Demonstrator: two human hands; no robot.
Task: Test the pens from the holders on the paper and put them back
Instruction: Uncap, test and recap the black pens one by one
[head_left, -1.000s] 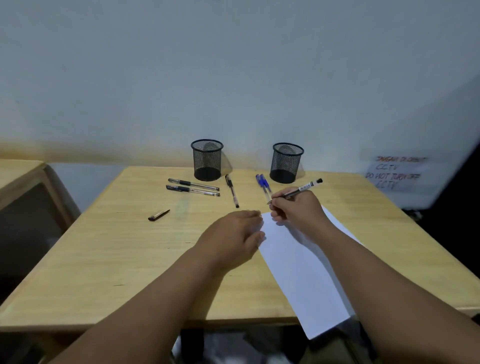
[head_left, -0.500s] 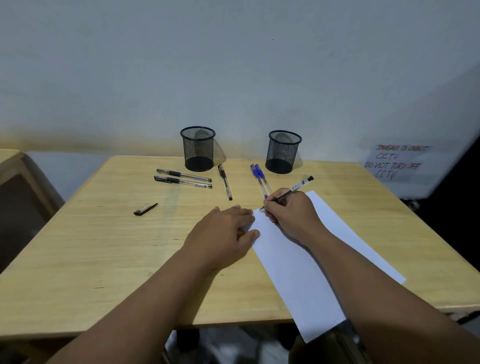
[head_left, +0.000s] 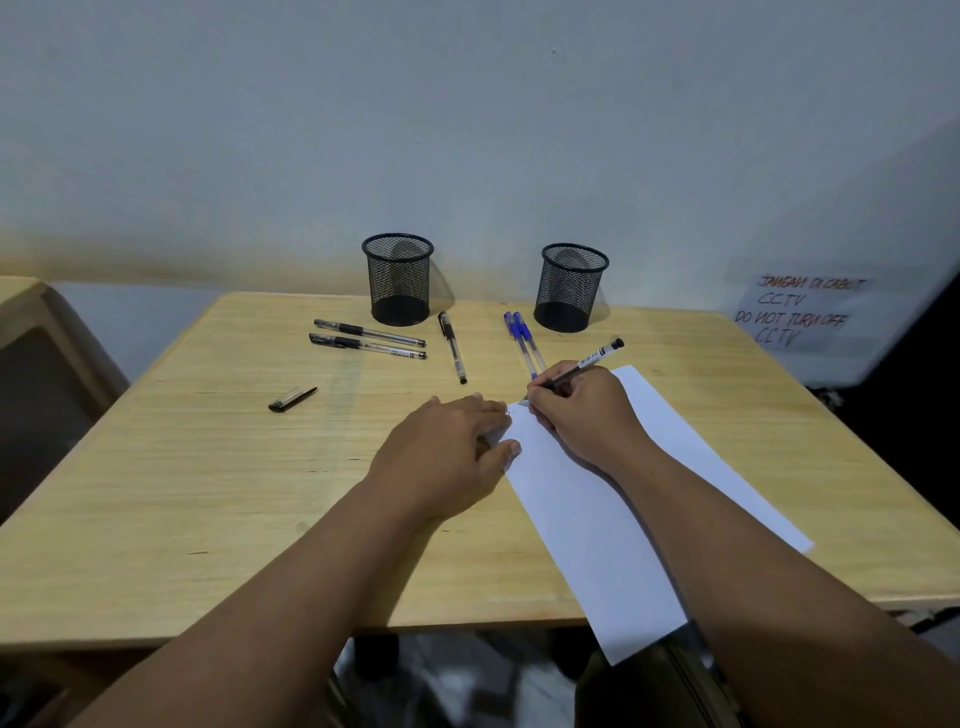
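Note:
My right hand (head_left: 582, 410) grips a black pen (head_left: 592, 360) with its tip on the top left corner of the white paper (head_left: 613, 514). My left hand (head_left: 447, 457) lies flat, fingers apart, pressing the paper's left edge. Two black mesh holders (head_left: 399, 278) (head_left: 571, 287) stand empty at the back. On the wooden table (head_left: 208, 493) lie two black pens (head_left: 369, 332) (head_left: 366, 346), a third black pen (head_left: 453, 348) and two blue pens (head_left: 522, 340). A loose black cap (head_left: 292, 399) lies to the left.
The paper hangs over the table's front edge. A wall runs right behind the holders, and a handwritten CCTV notice (head_left: 800, 312) is stuck to it at right. Another wooden table (head_left: 31, 312) stands at the far left.
The pen tip has come down onto the paper's corner, and a small mark shows there. My left hand has stayed on the paper. The camera view has shifted slightly.

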